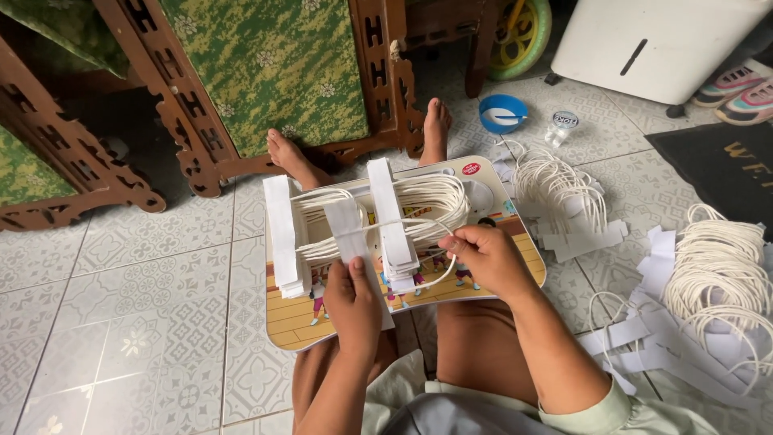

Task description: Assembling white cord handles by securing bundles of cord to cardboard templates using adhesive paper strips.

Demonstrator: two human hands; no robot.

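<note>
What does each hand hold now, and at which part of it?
The left hand holds a white paper strip by its near end. The right hand pinches a white cord loop between its fingers, near the strip stack.

Soft even daylight, faint shadows, sharp focus, slight wide-angle bending at the edges.

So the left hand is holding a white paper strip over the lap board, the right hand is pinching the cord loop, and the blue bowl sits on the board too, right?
Not quite. The blue bowl sits on the tiled floor beyond the lap board, not on it, as the head view shows. The rest stands: the left hand holds a white paper strip over the board, and the right hand pinches the cord loop.
</note>
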